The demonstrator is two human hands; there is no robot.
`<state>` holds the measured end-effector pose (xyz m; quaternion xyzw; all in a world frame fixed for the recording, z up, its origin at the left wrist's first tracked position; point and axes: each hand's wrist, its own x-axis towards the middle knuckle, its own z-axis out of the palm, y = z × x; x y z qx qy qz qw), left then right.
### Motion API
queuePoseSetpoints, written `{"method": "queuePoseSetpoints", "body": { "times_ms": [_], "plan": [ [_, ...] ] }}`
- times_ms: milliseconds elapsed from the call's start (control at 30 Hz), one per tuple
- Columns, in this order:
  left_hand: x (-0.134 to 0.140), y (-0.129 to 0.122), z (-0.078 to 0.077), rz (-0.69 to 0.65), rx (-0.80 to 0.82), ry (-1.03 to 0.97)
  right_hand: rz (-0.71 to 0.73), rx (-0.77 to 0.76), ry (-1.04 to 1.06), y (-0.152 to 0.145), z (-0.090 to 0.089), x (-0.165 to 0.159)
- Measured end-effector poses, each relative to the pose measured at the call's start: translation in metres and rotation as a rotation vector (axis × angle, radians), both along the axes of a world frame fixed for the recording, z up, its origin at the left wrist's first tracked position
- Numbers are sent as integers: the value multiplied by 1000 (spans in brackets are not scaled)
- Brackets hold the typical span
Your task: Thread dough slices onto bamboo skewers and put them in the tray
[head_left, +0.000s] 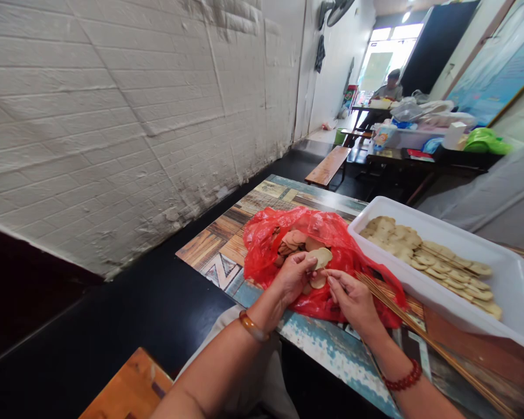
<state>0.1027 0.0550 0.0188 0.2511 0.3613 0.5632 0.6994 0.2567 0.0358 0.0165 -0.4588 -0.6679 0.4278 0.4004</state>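
My left hand point(293, 276) pinches a thin, pale round slice point(321, 256) between thumb and fingers, above an opened red plastic bag point(266, 256). Close beside it, my right hand point(350, 294) has its fingertips closed on a thin skewer point(325, 272), whose tip is at the slice's lower edge. Another pale slice point(318, 281) shows just below; whether it is on the skewer I cannot tell. More brownish slices point(293, 241) fill the bag. Several long bamboo skewers point(436, 343) lie across the table to the right of my right hand.
A white plastic tub point(513, 302) with layers of skewered slices point(454, 270) stands on the patterned table point(227, 233) at right. A wooden stool point(128, 387) is at lower left. Beyond are a bench point(329, 166), a cluttered table, and a seated person point(390, 90). A white wall point(113, 116) runs along the left.
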Motion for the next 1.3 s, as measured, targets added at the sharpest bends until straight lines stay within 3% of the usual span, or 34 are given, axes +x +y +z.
{"method": "queuePoseSetpoints", "body": {
  "times_ms": [933, 1300],
  "plan": [
    [0, -3, 7, -54, 59, 16, 16, -28, -36, -2, 5, 0],
    [2, -2, 1, -48, 69, 97, 16, 2, -40, -2, 4, 0]
  ]
}}
